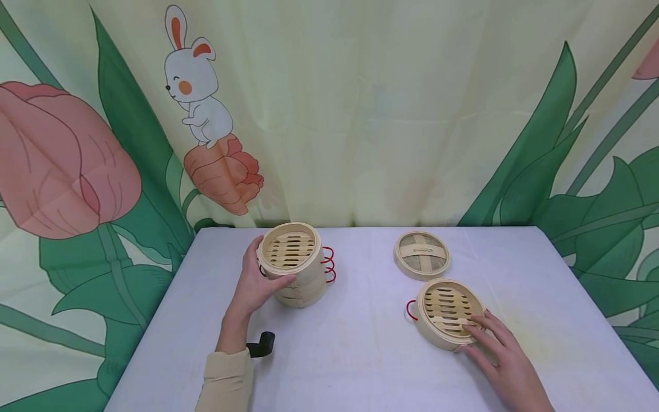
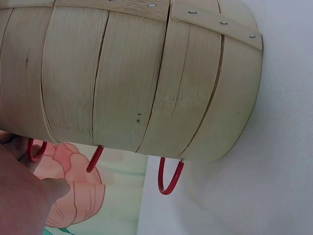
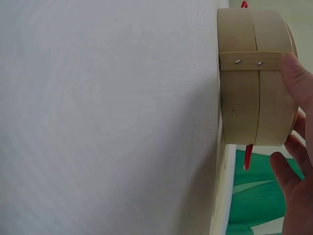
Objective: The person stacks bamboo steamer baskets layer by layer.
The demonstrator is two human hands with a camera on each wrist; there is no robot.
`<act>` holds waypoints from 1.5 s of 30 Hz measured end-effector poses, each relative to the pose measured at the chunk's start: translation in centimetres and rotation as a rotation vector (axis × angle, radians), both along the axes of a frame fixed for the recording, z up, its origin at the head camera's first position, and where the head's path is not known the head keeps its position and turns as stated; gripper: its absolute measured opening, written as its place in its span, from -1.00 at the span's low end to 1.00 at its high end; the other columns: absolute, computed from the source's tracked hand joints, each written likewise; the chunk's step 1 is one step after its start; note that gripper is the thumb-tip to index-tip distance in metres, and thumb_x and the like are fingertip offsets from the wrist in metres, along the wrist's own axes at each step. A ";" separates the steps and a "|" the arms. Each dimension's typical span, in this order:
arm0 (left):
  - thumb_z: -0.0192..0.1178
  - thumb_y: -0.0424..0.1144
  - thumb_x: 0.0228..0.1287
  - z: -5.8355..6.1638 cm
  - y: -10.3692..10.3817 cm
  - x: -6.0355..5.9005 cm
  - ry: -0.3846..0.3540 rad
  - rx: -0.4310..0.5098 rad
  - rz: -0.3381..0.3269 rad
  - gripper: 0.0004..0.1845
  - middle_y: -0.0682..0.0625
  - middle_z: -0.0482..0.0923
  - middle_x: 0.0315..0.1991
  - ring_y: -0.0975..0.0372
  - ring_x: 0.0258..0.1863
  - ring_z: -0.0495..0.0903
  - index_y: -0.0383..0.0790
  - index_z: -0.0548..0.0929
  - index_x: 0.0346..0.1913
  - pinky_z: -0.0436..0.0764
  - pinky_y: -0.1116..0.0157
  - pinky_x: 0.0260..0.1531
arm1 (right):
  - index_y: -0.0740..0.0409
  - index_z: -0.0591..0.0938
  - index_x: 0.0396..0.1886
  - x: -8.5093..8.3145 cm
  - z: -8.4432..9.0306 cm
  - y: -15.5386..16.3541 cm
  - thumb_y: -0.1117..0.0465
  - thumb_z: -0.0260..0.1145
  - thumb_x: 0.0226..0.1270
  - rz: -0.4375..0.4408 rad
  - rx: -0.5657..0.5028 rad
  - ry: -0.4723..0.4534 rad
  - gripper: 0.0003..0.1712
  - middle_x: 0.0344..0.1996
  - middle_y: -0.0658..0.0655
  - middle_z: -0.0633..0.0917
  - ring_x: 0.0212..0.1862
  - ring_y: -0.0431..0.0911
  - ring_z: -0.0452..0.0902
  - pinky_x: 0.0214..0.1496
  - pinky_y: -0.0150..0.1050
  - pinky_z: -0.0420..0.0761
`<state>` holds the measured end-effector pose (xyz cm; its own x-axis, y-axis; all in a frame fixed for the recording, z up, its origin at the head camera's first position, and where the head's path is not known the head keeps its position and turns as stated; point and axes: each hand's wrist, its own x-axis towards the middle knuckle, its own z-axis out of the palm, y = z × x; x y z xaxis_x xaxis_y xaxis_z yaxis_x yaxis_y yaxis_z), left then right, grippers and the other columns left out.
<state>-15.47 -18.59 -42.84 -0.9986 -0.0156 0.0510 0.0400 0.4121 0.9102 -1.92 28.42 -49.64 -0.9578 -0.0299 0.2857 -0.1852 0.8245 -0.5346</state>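
Observation:
On the left of the table, my left hand (image 1: 259,280) grips the upper part of a stack of bamboo steamer baskets (image 1: 304,289). Its thumb lies across the front and its fingers go round the left side. Red loop handles (image 2: 168,176) stick out from the stack's side. To the right, my right hand (image 1: 499,355) holds the near right rim of a bamboo steamer basket (image 1: 435,329), which rests on the table. The right thumb (image 3: 296,76) presses the outer wall, while fingertips touch the slatted top. One red handle (image 1: 410,309) shows on this basket's left.
Just behind the right basket lies a round woven steamer lid (image 1: 422,254) with a strap handle. A white cloth covers the table (image 1: 355,349). A printed curtain (image 1: 391,114) hangs at its back edge. Something black (image 1: 261,345) juts from the left wrist.

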 end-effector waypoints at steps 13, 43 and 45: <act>0.65 -0.03 -0.09 0.0 -0.1 0.0 0.016 -0.008 -0.018 0.34 -0.16 -0.07 0.52 -0.01 0.50 0.04 -0.08 -0.12 0.61 0.13 -0.12 0.41 | 0.13 0.69 0.10 -0.2 -0.1 0.4 0.32 0.58 0.08 0.065 0.062 0.130 -0.47 0.20 0.14 0.56 0.51 0.12 0.13 0.53 -0.25 -0.02; 0.65 -0.03 -0.09 0.1 -0.1 -0.1 0.003 -0.005 -0.007 0.34 -0.15 -0.08 0.52 -0.02 0.49 0.05 -0.04 -0.13 0.61 0.14 -0.15 0.40 | 0.05 0.74 0.01 -0.7 0.2 1.3 0.28 0.62 -0.02 0.096 0.108 0.148 -0.50 0.06 0.07 0.65 0.40 0.21 0.30 0.50 -0.28 0.06; 0.65 -0.03 -0.08 0.1 -0.1 -0.1 -0.001 -0.006 -0.009 0.34 -0.15 -0.08 0.53 -0.02 0.50 0.04 -0.05 -0.13 0.61 0.14 -0.15 0.40 | 0.05 0.74 -0.01 -0.7 0.2 1.2 0.29 0.62 -0.02 0.088 0.106 0.148 -0.51 0.05 0.07 0.65 0.41 0.20 0.30 0.49 -0.30 0.07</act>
<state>-15.53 -18.72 -42.78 -0.9987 -0.0065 0.0496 0.0423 0.4173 0.9078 -2.60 29.66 -49.42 -0.8979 -0.1490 0.4142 -0.3292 0.8520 -0.4070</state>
